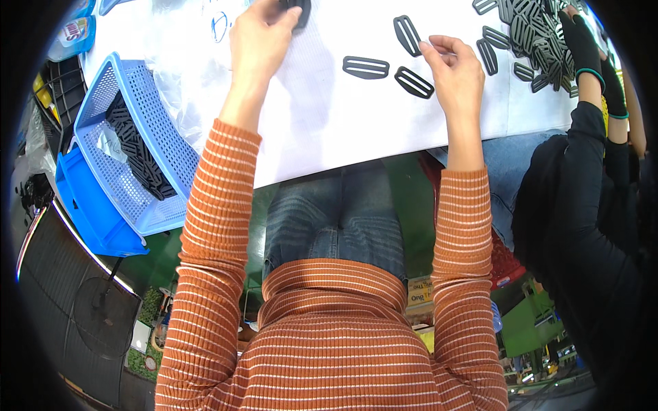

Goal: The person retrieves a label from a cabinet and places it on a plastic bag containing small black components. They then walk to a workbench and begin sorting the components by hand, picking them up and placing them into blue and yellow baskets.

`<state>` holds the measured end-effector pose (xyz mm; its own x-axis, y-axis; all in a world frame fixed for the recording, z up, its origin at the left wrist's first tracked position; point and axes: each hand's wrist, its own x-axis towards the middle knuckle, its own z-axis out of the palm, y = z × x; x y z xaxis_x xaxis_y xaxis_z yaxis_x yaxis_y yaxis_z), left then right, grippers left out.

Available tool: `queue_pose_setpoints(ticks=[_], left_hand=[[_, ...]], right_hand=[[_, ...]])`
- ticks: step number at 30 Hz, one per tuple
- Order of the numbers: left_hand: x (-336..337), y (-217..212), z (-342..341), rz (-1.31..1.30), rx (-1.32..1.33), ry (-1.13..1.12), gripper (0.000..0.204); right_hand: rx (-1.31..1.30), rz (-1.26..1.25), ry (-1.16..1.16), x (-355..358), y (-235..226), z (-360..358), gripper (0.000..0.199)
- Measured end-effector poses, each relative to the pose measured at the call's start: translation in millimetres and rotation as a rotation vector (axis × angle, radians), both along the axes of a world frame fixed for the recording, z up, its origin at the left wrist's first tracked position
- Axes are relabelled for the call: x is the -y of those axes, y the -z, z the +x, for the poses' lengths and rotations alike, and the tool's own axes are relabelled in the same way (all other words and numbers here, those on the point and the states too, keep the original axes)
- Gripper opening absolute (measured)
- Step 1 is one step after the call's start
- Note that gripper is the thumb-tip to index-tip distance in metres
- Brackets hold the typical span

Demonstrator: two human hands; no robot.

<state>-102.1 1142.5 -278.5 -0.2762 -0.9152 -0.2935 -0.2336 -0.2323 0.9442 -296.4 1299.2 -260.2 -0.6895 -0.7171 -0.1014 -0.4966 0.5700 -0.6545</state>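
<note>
At the far edge of the view, my left hand (257,44) is closed on black plastic strap buckles (299,15), partly cut off by the frame, so how many it holds is hidden. My right hand (458,75) has its thumb and fingertips at the edge of a black slotted slide buckle (407,35), pinching its near end. Two more slide buckles lie flat on the white table between my hands, a level one (366,67) and a slanted one (415,82).
A heap of black buckles (538,41) covers the table's right side, where a co-worker's black-gloved hand (581,44) reaches in. On the left, a light-blue basket (168,130) holds many black pieces beside a blue bin (92,205). Clear plastic (171,75) lies near the basket.
</note>
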Motion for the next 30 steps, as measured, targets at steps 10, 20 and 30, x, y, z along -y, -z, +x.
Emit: queue_pose_setpoints(ticks=[10, 20, 30], left_hand=[[-49, -30, -12, -0.903, 0.559, 0.269, 0.046], [-82, 26, -23, -1.262, 0.419, 0.173, 0.044], [-91, -37, 0, 0.619, -0.291, 0.212, 0.03]], right_hand=[[-0.134, 0.098, -0.104, -2, 7, -15, 0.028], [-0.083, -0.185, -0.733, 9, -98, 33, 0.028], [0.945, -0.154, 0.298, -38, -32, 51, 0.022]])
